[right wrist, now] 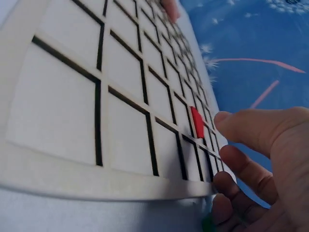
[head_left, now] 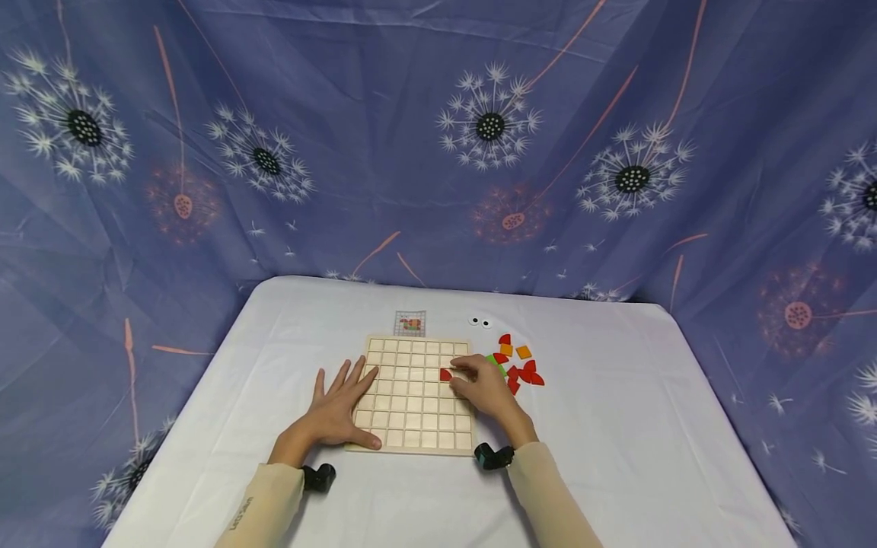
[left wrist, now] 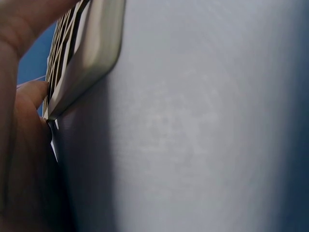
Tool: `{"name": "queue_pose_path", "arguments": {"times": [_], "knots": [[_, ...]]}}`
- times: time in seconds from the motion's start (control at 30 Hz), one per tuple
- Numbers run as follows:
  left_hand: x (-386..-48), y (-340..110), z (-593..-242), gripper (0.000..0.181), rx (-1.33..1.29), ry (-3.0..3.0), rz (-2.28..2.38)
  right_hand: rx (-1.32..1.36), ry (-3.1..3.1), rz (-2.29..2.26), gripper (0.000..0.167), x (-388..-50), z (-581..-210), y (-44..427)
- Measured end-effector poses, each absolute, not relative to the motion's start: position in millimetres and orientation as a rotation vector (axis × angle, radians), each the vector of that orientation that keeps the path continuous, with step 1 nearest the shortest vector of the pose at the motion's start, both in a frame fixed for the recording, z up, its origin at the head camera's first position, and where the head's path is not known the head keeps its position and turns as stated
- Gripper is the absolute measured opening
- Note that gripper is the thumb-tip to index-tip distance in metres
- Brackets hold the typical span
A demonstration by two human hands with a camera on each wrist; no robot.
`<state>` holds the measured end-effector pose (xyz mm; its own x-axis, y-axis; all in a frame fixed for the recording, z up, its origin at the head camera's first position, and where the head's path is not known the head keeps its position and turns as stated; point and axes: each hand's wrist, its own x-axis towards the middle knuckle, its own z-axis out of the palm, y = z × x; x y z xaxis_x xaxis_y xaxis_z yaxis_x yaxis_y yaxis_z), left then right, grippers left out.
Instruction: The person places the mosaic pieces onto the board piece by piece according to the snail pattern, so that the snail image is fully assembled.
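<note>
A pale wooden grid board (head_left: 414,418) lies on the white tabletop. My left hand (head_left: 337,411) rests spread along its left side, the fingers straight at the upper edge and the thumb on the lower left corner. One red quarter-round piece (head_left: 445,375) sits in a cell toward the board's right side, also seen as a red sliver (right wrist: 197,123) in the right wrist view. My right hand (head_left: 485,387) hovers beside that piece, thumb and fingers bent but apart, with nothing visible between them. In the left wrist view the board's corner (left wrist: 104,43) shows next to the left hand's fingers.
Loose red pieces (head_left: 529,374), orange squares (head_left: 524,352) and green pieces (head_left: 490,358) lie right of the board, partly behind the right hand. Beyond the board are a small picture card (head_left: 411,323) and two eye discs (head_left: 486,323). A patterned blue curtain (head_left: 384,152) hangs behind.
</note>
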<state>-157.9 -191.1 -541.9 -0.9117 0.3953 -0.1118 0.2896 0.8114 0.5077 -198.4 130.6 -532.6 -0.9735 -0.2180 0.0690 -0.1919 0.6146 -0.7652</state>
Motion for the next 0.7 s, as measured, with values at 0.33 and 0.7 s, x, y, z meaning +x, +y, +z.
{"name": "queue_pose_path", "arguments": {"times": [0.33,0.7], "knots": [[-157.4,-190.7,-546.0,0.139,0.518,2.785,0.752,-0.273,2.944,-1.471,0.041,-180.5,-526.1,169.6],[-156.6,-192.9,-545.5,0.138,0.533,2.786,0.762,0.009,3.017,-1.371,0.041,-167.6,-532.0,226.5]]}}
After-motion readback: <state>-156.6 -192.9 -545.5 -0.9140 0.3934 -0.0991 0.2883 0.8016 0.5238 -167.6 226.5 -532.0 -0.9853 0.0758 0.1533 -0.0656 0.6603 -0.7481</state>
